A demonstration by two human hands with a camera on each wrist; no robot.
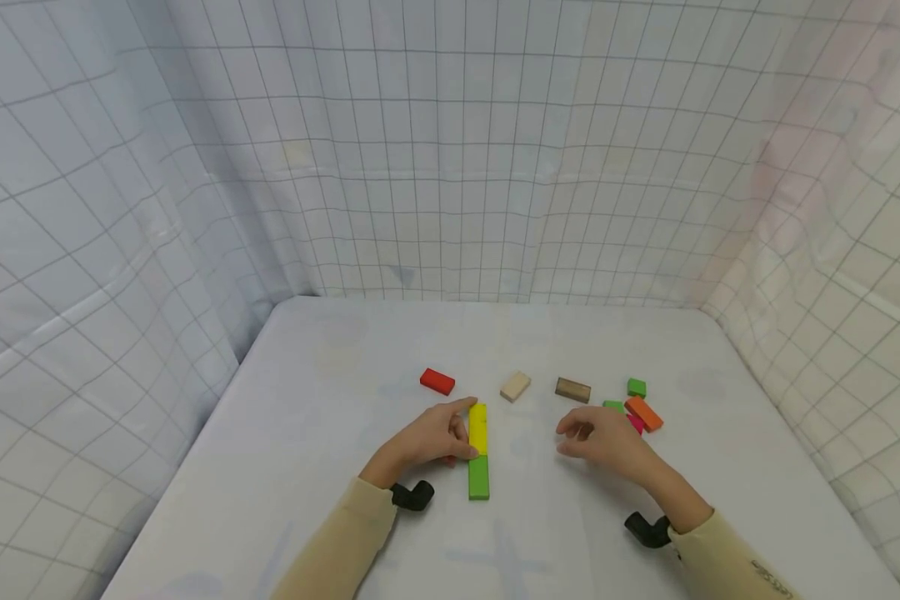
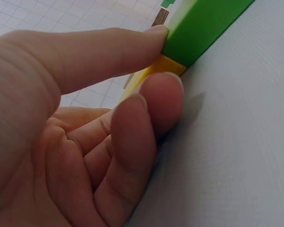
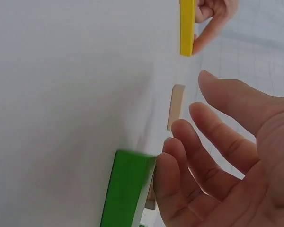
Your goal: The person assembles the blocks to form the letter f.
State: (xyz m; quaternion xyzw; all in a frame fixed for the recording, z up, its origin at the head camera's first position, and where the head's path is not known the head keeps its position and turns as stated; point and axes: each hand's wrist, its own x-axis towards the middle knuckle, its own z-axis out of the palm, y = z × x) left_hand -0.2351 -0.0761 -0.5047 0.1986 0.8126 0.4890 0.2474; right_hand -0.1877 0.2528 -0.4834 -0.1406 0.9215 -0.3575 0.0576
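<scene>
A yellow block and a green block lie end to end on the white table. My left hand is along their left side. Its straight index finger reaches the yellow block's far end, and the thumb tip touches near the joint, at the green block's corner in the left wrist view. The other fingers are bent in beside the blocks. My right hand has nothing between its loosely bent, parted fingers. In the right wrist view, a second green block shows close by its fingertips.
Beyond the hands lie a red block, a pale wooden block and a brown block. Right of the right hand are a small green cube, an orange block and a partly hidden pink block. Gridded white curtains surround the table.
</scene>
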